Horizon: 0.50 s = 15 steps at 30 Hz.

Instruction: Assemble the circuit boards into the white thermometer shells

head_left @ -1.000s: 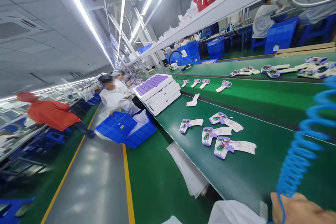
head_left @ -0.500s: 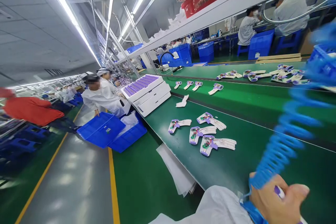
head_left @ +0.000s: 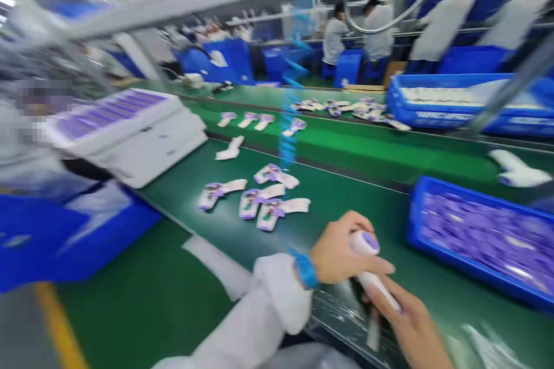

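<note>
There is only one view, from a camera worn on the person's head. It looks forward and down, a bit tilted, over the long green belt table (head_left: 346,207). The two hands sit very close at the bottom edge. The big blue plastic bin (head_left: 476,236) is near on the right. People in white coats (head_left: 376,29) are far at the back. The picture is blurry.

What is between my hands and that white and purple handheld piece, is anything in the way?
Nothing visible. The left hand already grips the white and purple piece near its purple end, and the right hand touches its white handle from below. Motion blur hides finer contact.
</note>
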{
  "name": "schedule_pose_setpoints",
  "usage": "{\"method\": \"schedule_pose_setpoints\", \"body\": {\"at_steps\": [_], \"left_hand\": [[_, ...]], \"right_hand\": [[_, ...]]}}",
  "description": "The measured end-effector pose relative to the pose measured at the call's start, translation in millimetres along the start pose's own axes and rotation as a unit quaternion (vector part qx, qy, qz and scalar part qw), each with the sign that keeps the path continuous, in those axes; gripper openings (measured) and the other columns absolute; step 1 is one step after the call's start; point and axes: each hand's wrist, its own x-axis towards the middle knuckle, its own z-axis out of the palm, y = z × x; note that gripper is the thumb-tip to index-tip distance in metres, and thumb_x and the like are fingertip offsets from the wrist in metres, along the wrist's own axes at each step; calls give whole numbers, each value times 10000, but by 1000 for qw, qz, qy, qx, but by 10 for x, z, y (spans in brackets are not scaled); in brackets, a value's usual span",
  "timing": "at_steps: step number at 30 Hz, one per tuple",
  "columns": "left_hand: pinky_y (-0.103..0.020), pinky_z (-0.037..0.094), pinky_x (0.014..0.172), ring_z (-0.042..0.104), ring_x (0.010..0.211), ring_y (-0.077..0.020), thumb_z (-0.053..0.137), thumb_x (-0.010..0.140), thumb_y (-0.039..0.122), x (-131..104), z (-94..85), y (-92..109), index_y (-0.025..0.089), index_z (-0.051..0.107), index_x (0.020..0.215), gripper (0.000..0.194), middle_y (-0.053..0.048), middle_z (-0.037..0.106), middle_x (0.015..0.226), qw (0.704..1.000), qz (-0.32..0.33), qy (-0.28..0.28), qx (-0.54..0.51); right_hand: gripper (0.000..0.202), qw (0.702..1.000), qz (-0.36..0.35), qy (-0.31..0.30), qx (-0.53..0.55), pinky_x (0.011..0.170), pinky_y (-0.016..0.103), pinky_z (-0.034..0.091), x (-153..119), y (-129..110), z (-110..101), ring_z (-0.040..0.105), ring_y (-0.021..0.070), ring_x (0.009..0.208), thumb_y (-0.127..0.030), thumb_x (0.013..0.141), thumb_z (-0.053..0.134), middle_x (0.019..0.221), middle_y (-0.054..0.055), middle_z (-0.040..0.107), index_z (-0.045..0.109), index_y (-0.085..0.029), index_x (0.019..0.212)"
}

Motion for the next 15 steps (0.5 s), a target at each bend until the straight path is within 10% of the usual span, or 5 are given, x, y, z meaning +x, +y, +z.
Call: {"method": "schedule_pose_setpoints", "body": {"at_steps": [5,10,15], "left_hand": [[-228,434,656,565,725,-125,815,696,319,-104,-136,91,203,566,974,391,9,651,880,997,37,-74,3],[-285,411,689,578,756,-177,653,846,432,-127,-224,42,222,585,1011,276,-7,646,874,962,52,-60,263],[-276,413,611,600,704,-193,707,783,522,634,-835,78,133,627,846,402,-56,668,785,956,-79,47,280]], "right_hand": [[552,995,-6,-26,95,800,318,500,93,-207,-18,605,223,875,-653,870,531,940,44,693,725,-221,1154],[567,997,31,-13,73,718,295,526,24,-93,-43,622,207,788,-633,847,586,902,50,699,698,-203,1199],[683,991,85,94,45,766,295,594,13,49,-255,680,260,991,-635,775,663,1228,88,677,596,-247,1333]]}}
